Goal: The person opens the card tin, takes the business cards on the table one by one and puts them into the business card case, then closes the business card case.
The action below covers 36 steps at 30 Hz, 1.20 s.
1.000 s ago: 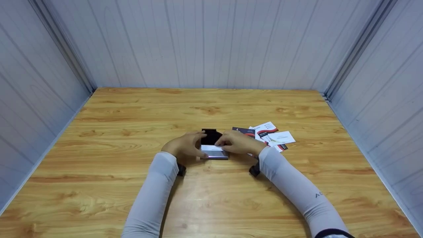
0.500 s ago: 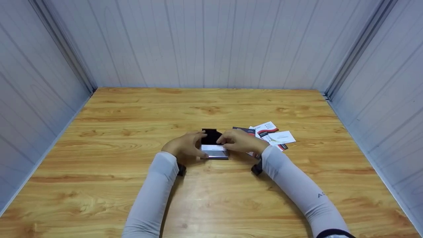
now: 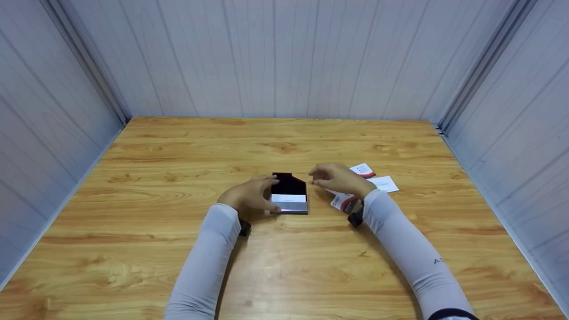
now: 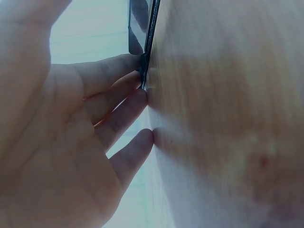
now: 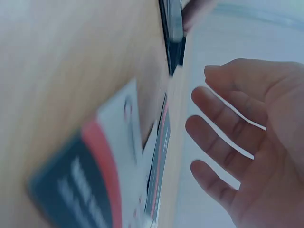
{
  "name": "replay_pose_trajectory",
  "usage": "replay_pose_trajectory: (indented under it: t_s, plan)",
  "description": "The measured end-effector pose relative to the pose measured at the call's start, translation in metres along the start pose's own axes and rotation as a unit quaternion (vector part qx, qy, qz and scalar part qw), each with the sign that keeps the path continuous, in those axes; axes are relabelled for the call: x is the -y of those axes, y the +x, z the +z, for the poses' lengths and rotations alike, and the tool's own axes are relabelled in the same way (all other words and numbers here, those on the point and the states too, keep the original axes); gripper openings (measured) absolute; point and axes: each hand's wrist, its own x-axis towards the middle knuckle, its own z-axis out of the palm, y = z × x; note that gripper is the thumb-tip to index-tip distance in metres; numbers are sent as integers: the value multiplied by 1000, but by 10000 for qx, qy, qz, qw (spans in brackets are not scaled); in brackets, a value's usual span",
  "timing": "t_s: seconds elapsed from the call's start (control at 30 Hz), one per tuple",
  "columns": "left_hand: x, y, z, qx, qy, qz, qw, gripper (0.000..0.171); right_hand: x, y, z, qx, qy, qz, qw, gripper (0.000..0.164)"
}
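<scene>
Card case (image 3: 291, 206) lies flat on the wooden table (image 3: 284, 266), black lid (image 3: 289, 183) laid back on its far side and a white card (image 3: 291, 198) showing above its silvery panel. Your left hand (image 3: 251, 194) is at the case's left side, thumb and fingers spread apart, touching that edge rather than clamped round it. Your right hand (image 3: 340, 178) is just to the case's right, fingers loosely bent, thumb apart, holding nothing. Loose cards (image 3: 342, 201) lie to the right of the case, partly hidden by that hand.

You should find the case light and stiff, its polished face probably slippery and apt to slide if pushed from one side. Hold it low by its left and right edges, clear of the hinge. The cards look thin and likely to bend; pinch them by their short edges.
</scene>
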Motion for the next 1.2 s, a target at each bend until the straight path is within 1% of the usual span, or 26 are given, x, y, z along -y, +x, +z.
replay_pose_trajectory:
  t_s: [0.1, 0.2, 0.3, 0.47, 0.6, 0.83, 0.97, 1.2]
  plan:
    - [0, 0, 0, -7, -74, 52, 10000, 95, -10, -2, -9, -146, 55, 480, 9987, 32]
    - [1, -1, 0, -32, -120, 63, 9999, 95, -20, -6, -20, -266, 10, 844, 9961, 36]
    - [1, -1, 0, -43, -106, 53, 9999, 96, -26, -11, -29, -249, 22, 1069, 9940, 40]
    - [1, -1, 0, -43, -14, 49, 10000, 96, -32, -14, -35, -65, -120, 1322, 9911, 40]
    - [0, -1, 0, -14, -40, 32, 10000, 96, -36, -16, -38, 102, -188, 1554, 9876, 44]
    - [-1, -1, -1, 27, -72, 82, 9999, 96, -43, -18, -39, 322, -215, 1658, 9854, 54]
    - [0, 0, -1, 7, -73, 133, 9999, 96, -45, -17, -39, 351, -177, 1727, 9842, 55]
    - [1, 0, 0, -2, -34, 69, 10000, 95, -46, -15, -38, 378, -147, 1838, 9821, 52]
